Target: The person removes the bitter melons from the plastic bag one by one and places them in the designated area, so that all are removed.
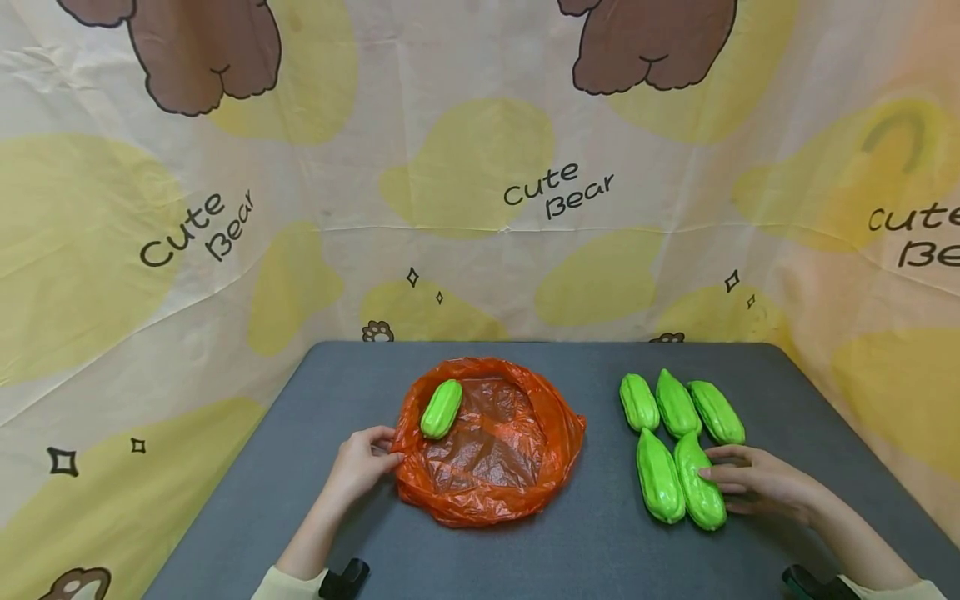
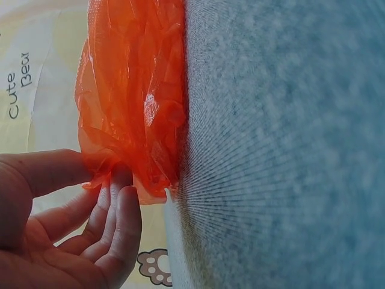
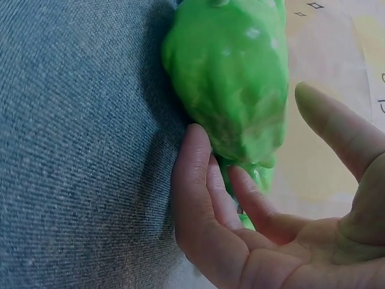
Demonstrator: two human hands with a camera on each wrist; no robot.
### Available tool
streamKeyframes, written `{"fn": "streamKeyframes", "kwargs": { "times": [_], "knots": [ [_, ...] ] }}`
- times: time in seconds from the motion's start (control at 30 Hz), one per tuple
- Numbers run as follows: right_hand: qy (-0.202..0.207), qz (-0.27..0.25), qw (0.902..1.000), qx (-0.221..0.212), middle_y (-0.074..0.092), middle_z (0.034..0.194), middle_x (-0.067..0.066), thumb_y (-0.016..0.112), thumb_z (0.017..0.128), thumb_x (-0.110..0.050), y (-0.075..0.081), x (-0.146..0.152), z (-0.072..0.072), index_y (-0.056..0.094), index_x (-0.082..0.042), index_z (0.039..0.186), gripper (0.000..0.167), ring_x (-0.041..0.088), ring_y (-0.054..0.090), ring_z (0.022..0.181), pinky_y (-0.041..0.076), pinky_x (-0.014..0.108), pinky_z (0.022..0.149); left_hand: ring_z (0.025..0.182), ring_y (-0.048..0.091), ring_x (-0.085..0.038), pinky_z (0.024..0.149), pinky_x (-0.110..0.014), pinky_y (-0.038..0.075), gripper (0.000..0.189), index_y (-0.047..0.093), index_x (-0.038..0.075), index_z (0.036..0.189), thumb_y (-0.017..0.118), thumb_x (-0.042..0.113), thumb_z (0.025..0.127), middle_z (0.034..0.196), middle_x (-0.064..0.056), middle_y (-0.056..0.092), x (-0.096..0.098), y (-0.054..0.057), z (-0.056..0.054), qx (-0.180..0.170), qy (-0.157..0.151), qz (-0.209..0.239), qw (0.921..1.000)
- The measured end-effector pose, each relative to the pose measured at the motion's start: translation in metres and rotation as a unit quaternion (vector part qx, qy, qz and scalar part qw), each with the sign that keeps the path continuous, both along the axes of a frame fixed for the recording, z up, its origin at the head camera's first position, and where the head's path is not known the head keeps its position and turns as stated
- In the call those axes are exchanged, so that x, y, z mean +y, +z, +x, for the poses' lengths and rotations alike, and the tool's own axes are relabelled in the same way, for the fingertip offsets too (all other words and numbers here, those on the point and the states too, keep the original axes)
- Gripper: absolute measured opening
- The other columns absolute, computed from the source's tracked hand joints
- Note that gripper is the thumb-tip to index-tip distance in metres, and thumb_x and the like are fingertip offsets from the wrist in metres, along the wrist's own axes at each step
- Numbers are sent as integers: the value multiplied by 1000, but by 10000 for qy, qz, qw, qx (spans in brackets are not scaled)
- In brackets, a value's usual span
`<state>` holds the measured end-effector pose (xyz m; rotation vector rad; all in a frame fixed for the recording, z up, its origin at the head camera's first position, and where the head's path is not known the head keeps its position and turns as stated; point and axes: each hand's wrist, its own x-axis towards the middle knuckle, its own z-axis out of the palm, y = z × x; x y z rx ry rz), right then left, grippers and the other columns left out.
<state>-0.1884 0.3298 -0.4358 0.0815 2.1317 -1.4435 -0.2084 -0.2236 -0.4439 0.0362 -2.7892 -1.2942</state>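
In the head view an orange plastic bag (image 1: 564,467) lies with its mouth spread wide and its rim rolled. One glossy green gourd (image 1: 442,409) rests inside it, at the back left. My left hand (image 1: 362,463) pinches the bag's left rim; the left wrist view shows thumb and fingers on the crinkled plastic (image 2: 135,90). At the right, my right hand (image 1: 765,479) reaches around the near right gourd (image 1: 699,483) of a group. Up close, its fingers (image 3: 194,174) lie along the ridged gourd (image 3: 231,78), while the thumb (image 3: 337,123) stands apart from it.
Beside that gourd lies another long one (image 1: 660,479). Behind them sit three more gourds (image 1: 678,404) in a row. Everything rests on a dark grey table (image 1: 495,567), with a printed bear cloth (image 1: 465,183) hanging behind its far edge.
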Motion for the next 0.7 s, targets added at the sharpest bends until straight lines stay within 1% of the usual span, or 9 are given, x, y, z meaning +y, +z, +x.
{"fn": "streamKeyframes", "kwargs": {
  "times": [0.2,0.43,0.53,0.7],
  "knots": [
    [25,-71,10000,-34,30,138,40,58,94,-31,0,2,0,15,15,142,79,30,55,114,51,44,87,69,61,-13,57,-26,49,28,66,0,106,71,4,79,86,-7,65,-1,0,1,-7,-11,5,10000],
    [116,-42,9999,17,27,139,41,56,94,-31,2,4,-1,16,15,142,77,34,53,117,51,45,88,70,61,-14,58,-25,50,28,66,0,106,71,5,79,86,-7,65,-1,0,0,13,-25,-6,10000],
    [193,-60,9998,91,33,138,38,54,95,-31,4,7,0,18,15,142,75,32,55,116,51,44,88,70,61,-14,58,-26,50,28,66,0,107,71,5,80,87,-7,65,-2,1,1,1,-30,-11,10000],
    [296,2,9990,345,45,135,28,50,97,-31,12,18,-1,19,14,142,71,28,58,114,50,44,89,71,61,-14,59,-26,49,28,66,1,106,71,6,79,87,-7,65,-2,2,1,26,-26,-30,10000]
  ]
}}
